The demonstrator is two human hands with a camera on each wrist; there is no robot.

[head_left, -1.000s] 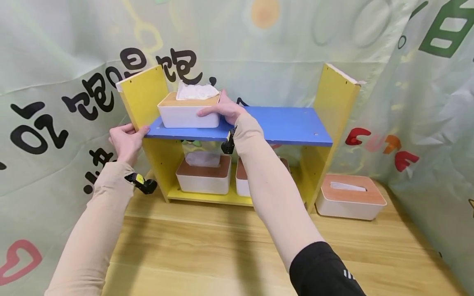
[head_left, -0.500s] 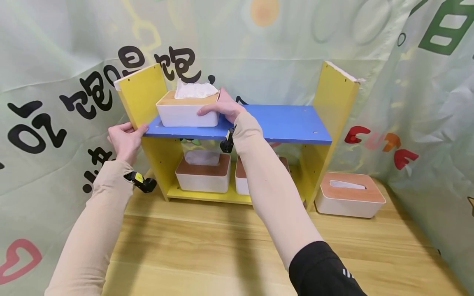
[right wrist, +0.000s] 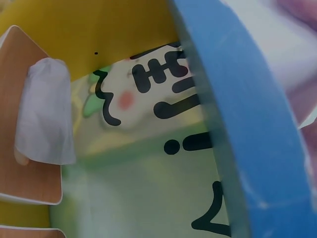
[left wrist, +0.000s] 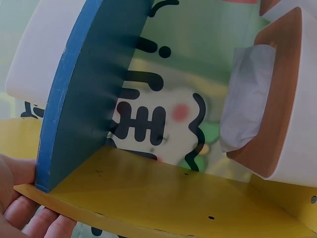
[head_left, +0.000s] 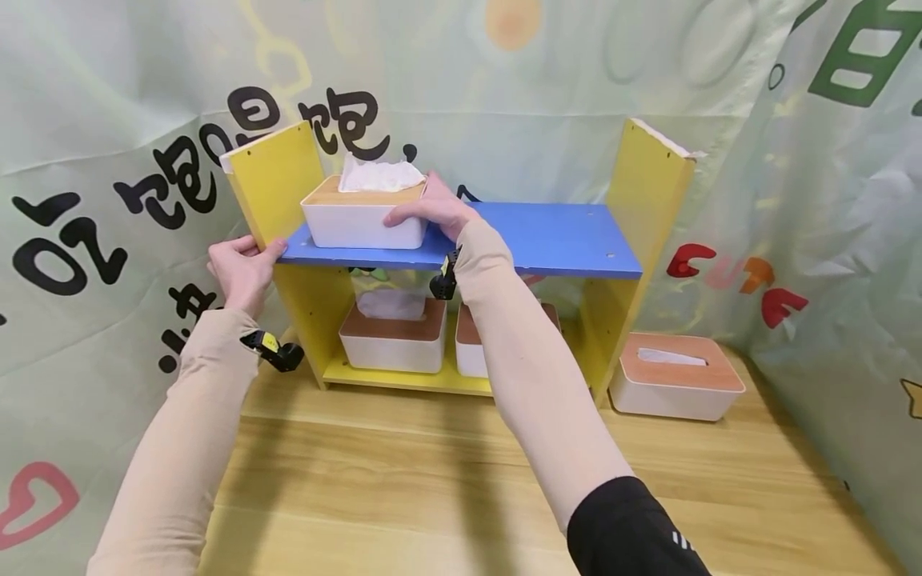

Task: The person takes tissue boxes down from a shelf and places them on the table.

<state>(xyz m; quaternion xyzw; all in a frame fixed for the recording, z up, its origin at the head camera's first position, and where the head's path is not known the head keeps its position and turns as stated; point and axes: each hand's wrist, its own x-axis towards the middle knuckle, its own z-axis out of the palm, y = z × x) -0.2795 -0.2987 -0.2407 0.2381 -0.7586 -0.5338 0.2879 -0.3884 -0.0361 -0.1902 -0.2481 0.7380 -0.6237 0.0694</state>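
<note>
A white tissue box (head_left: 363, 226) with a wooden lid and a tissue poking out sits on the blue shelf board (head_left: 547, 240), at its left end. My right hand (head_left: 441, 210) grips the box's right end, thumb on the front face; the fingers behind are partly hidden. With my left hand (head_left: 243, 272) I hold the front edge of the yellow left side panel (head_left: 281, 188). In the left wrist view, its thumb lies by the blue board's corner while the fingers (left wrist: 42, 220) curl round the panel's outer side. The right wrist view catches only blurred parts of the right hand.
Two more tissue boxes stand on the yellow bottom shelf, a left one (head_left: 392, 348) and a right one (head_left: 470, 352) partly behind my right arm. Another tissue box (head_left: 677, 388) rests on the wooden table (head_left: 403, 480), right of the shelf unit. Printed cloth (head_left: 461, 96) hangs behind.
The head view has shifted slightly. Both hands keep their holds, and the tissue box stays at the shelf's left end.
</note>
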